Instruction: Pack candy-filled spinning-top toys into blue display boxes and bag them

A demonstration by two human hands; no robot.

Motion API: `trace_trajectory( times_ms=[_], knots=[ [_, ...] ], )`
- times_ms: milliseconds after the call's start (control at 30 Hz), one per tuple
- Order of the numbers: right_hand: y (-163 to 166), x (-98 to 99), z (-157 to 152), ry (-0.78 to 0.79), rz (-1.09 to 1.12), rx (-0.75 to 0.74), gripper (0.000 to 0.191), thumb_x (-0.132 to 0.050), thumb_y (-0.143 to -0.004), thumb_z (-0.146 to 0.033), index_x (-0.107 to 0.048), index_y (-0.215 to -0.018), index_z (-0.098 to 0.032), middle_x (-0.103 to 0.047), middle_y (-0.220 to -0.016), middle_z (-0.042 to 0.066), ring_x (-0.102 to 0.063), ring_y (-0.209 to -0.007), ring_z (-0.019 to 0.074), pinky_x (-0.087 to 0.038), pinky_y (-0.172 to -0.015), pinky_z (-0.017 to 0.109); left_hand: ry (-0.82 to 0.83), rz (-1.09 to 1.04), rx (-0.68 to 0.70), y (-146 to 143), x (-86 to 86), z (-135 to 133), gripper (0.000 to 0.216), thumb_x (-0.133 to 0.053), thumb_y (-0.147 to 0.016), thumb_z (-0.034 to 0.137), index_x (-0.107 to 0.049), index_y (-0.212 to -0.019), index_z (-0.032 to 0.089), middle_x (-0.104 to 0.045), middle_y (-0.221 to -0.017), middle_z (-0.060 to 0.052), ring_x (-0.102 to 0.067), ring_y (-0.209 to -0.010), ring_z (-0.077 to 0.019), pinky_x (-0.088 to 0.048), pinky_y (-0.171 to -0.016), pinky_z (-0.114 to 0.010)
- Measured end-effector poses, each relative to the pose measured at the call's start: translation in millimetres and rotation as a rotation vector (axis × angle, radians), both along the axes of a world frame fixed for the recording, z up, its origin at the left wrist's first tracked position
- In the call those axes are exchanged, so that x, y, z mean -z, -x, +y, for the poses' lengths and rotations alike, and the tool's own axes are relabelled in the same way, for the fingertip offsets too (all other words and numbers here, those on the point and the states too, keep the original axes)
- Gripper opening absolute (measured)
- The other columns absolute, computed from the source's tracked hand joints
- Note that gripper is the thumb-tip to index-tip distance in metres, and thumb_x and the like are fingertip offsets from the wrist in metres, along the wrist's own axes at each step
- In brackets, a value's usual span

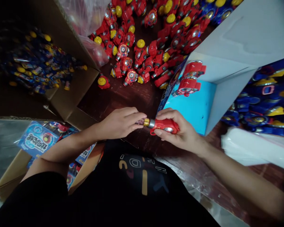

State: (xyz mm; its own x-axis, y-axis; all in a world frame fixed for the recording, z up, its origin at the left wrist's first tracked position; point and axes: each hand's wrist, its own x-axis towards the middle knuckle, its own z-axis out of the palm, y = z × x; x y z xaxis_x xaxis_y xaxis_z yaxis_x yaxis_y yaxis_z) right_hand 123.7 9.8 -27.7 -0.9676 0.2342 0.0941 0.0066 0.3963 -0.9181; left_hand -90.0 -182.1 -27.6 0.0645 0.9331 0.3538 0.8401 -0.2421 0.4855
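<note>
My right hand (183,135) is wrapped round a red toy (166,126) with a silver disc on its face and a grey neck. That neck points left, towards my left hand (121,123). Between the thumb and fingers of my left hand is a small tube (145,122) with a gold end. The gold end meets the grey neck in a line; whether the two are joined I cannot tell. Most of the tube is hidden by my left fingers. Both hands are over the dark tabletop (125,97), close to my body.
A heap of red toys (142,63) with yellow caps lies at the back. On the left, a cardboard box (84,85) contains many small blue tubes (44,69). Two red toys (189,85) are in an open blue-lined box (186,108). Blue toys (260,107) lie at right; printed packages (39,138) at lower left.
</note>
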Motion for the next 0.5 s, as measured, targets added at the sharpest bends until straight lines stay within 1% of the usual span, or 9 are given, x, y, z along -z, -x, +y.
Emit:
trace_trajectory(
  times_ms=[100,133,167,233,300,333,367,433,500],
  knots=[
    [-8.0,-3.1,-4.8,0.383,-0.295,-0.001,0.043,-0.076,-0.099,-0.054,-0.055,-0.122,-0.025,-0.070,-0.089,0.001,-0.069,-0.064,0.0146,-0.061,-0.051,0.028,-0.089,0.215,0.056,-0.3,6.6,4.3,0.025,-0.057,-0.114,0.027,-0.068,-0.135,0.019,-0.077,-0.102,-0.005,-0.068,-0.086,-0.0179,-0.054,-0.083,-0.031],
    [-10.9,-6.3,-3.0,0.451,-0.363,-0.030,0.044,-0.076,-0.099,-0.055,-0.055,-0.124,-0.025,-0.070,-0.086,0.000,-0.068,-0.060,0.0143,-0.059,-0.048,0.027,-0.078,0.199,0.085,0.2,7.0,6.2,0.028,-0.057,-0.114,0.026,-0.067,-0.139,0.022,-0.077,-0.104,-0.004,-0.068,-0.087,-0.0174,-0.054,-0.084,-0.031],
    [-13.6,-10.4,0.3,0.459,-0.377,-0.043,0.045,-0.077,-0.098,-0.055,-0.056,-0.125,-0.025,-0.071,-0.089,0.001,-0.068,-0.062,0.0146,-0.060,-0.049,0.028,-0.039,0.143,0.100,0.9,5.9,8.2,0.031,-0.059,-0.113,0.028,-0.065,-0.143,0.025,-0.078,-0.108,-0.004,-0.069,-0.090,-0.0173,-0.055,-0.086,-0.030],
    [-17.5,-19.1,8.7,0.303,-0.276,-0.008,0.043,-0.081,-0.095,-0.050,-0.062,-0.124,-0.024,-0.073,-0.104,0.005,-0.074,-0.079,0.0172,-0.066,-0.064,0.032,0.092,-0.043,0.090,2.2,0.0,12.9,0.048,-0.068,-0.109,0.044,-0.060,-0.153,0.026,-0.077,-0.121,-0.006,-0.072,-0.101,-0.0193,-0.057,-0.091,-0.031],
    [-19.0,-25.7,15.9,0.077,-0.147,0.052,0.041,-0.087,-0.090,-0.046,-0.067,-0.120,-0.024,-0.073,-0.117,0.009,-0.075,-0.101,0.0223,-0.068,-0.085,0.038,0.257,-0.247,0.064,2.5,-8.1,17.5,0.062,-0.068,-0.106,0.058,-0.057,-0.156,0.023,-0.077,-0.122,-0.008,-0.074,-0.098,-0.0198,-0.059,-0.087,-0.030],
    [-19.1,-27.5,18.0,0.018,-0.126,0.073,0.042,-0.089,-0.088,-0.045,-0.068,-0.117,-0.024,-0.073,-0.119,0.010,-0.074,-0.106,0.0241,-0.067,-0.090,0.040,0.320,-0.320,0.059,1.9,-11.3,19.4,0.057,-0.064,-0.108,0.057,-0.060,-0.153,0.022,-0.078,-0.118,-0.008,-0.075,-0.093,-0.0185,-0.058,-0.082,-0.028],
    [-19.1,-28.0,19.0,0.028,-0.149,0.086,0.043,-0.089,-0.087,-0.046,-0.068,-0.117,-0.024,-0.074,-0.114,0.009,-0.074,-0.104,0.0241,-0.067,-0.089,0.040,0.338,-0.358,0.049,0.5,-13.2,20.8,0.047,-0.060,-0.112,0.052,-0.065,-0.146,0.021,-0.079,-0.114,-0.006,-0.075,-0.090,-0.0171,-0.057,-0.079,-0.027],
    [-20.4,-26.3,18.7,0.241,-0.297,0.087,0.046,-0.084,-0.091,-0.054,-0.065,-0.119,-0.024,-0.073,-0.096,0.005,-0.072,-0.080,0.0194,-0.067,-0.071,0.036,0.192,-0.302,0.036,-4.3,-12.3,22.2,0.027,-0.057,-0.114,0.039,-0.070,-0.130,0.021,-0.079,-0.106,-0.004,-0.074,-0.089,-0.0162,-0.056,-0.080,-0.028],
    [-24.8,-24.1,18.3,0.510,-0.437,0.067,0.049,-0.077,-0.095,-0.062,-0.062,-0.122,-0.024,-0.068,-0.083,-0.001,-0.065,-0.062,0.0158,-0.063,-0.054,0.033,-0.099,-0.104,0.038,-10.8,-4.8,22.7,0.020,-0.067,-0.110,0.033,-0.069,-0.127,0.023,-0.079,-0.106,-0.003,-0.072,-0.092,-0.0174,-0.056,-0.085,-0.031]
  ],
)
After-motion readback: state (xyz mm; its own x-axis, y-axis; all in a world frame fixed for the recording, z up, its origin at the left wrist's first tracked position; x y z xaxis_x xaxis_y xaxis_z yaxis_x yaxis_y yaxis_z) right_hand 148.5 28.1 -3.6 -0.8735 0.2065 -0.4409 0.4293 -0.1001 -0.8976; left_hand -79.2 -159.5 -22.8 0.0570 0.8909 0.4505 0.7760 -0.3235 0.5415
